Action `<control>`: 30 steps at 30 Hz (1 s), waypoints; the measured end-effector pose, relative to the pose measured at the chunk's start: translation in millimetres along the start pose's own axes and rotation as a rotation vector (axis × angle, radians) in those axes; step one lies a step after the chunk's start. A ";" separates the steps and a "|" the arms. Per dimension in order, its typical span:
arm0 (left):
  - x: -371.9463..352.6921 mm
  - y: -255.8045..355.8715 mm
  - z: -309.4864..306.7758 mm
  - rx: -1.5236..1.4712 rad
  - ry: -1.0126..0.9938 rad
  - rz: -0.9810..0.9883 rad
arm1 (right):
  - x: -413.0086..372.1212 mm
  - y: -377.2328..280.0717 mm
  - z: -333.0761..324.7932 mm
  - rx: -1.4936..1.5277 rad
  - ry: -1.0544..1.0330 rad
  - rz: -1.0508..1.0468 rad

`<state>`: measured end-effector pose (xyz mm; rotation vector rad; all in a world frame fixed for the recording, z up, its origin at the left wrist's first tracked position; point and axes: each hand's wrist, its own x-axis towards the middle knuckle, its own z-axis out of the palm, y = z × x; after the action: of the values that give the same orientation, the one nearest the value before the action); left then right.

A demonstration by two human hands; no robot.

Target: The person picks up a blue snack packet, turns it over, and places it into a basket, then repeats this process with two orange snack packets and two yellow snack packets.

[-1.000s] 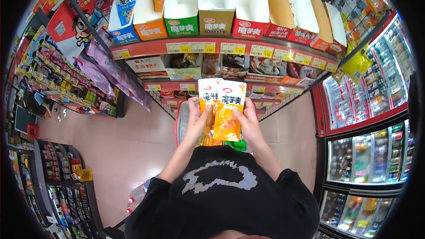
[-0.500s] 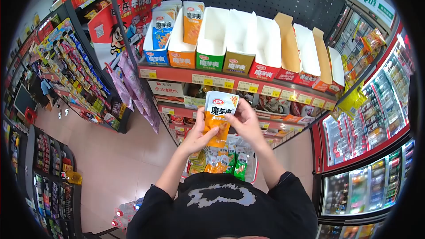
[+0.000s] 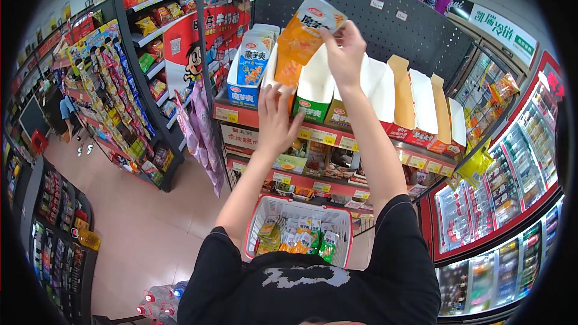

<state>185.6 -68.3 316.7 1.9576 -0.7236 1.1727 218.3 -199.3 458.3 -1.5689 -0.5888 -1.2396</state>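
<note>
My right hand (image 3: pixel 347 45) pinches an orange-and-white snack packet (image 3: pixel 310 27) by its right edge and holds it tilted above the orange-fronted display box (image 3: pixel 270 66). Below it, another orange packet (image 3: pixel 288 73) stands in that box, partly covered by the raised one. My left hand (image 3: pixel 276 117) lies against the front of the orange box with its fingers spread, hiding most of the label. To the left is a blue-fronted box (image 3: pixel 242 95) filled with blue-and-white packets (image 3: pixel 253 63). On the other side stands a green-fronted box (image 3: pixel 311 110), no packets visible inside.
More white and brown cardboard boxes (image 3: pixel 415 105) line the shelf to the right. A white basket with a red rim (image 3: pixel 248 229) sits below, holding small snack packets (image 3: pixel 301 241). Lit drinks coolers (image 3: pixel 481 204) stand at right, a snack rack (image 3: pixel 111 93) at left.
My right hand has carried the orange packet up from in front of my chest to above the orange box. My left hand has let go of it and moved to the box front.
</note>
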 end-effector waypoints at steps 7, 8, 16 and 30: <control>-5.2 -10.1 -3.2 -0.024 -0.035 0.053 | 13.2 49.2 22.3 -0.247 -0.014 0.029; -6.3 -11.0 -3.1 -0.010 -0.048 0.055 | 16.0 50.8 19.6 -0.267 -0.018 0.034; -8.9 -14.2 1.6 0.004 -0.056 0.059 | 22.3 69.5 19.2 -0.372 -0.215 -0.073; -11.2 -15.7 2.9 0.023 -0.097 0.053 | 6.9 83.4 23.2 -0.748 -0.276 0.046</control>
<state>194.2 -60.6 301.0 2.0369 -0.8201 1.1285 300.1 -210.8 431.7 -2.3864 -0.2532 -1.2912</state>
